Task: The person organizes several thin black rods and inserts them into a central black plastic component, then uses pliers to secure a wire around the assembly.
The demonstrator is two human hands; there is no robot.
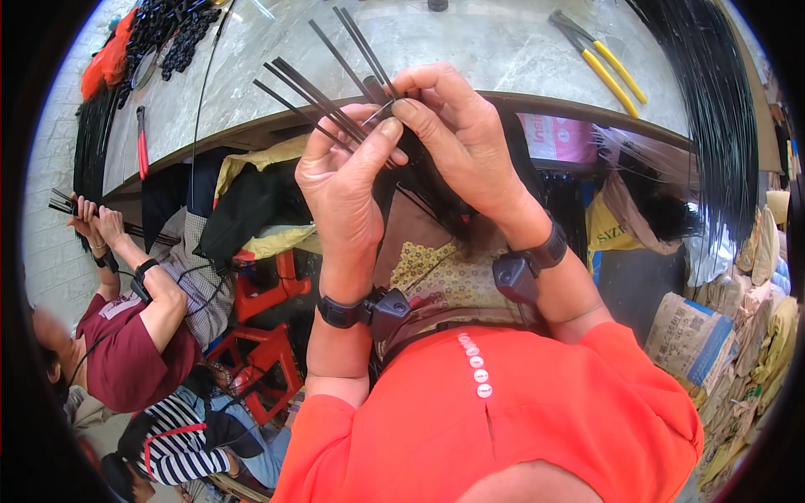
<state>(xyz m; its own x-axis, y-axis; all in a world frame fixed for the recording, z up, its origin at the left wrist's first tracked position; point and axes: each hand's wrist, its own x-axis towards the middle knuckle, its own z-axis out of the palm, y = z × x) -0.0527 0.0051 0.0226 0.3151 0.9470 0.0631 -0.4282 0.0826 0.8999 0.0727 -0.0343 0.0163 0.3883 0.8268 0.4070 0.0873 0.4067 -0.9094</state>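
Several thin, stiff black strips (307,87) fan out up and to the left from between my two hands, over the near edge of the table. My left hand (348,159) is closed on them from below, its thumb pressed toward the fingertips. Close against it, my right hand (461,138) pinches the strips with thumb and fingers where they meet. A short, thin, pale shiny piece (376,114) lies between the thumbs; its kind is too small to tell. More dark strands hang below my hands over my patterned lap.
Yellow-handled pliers (610,74) and red-handled pliers (142,149) lie on the grey table (495,50). Long black strands (713,126) hang over its right end. Red stools (268,360) stand at left, where a co-worker in maroon (126,360) holds similar strips. Sacks (692,335) are stacked at right.
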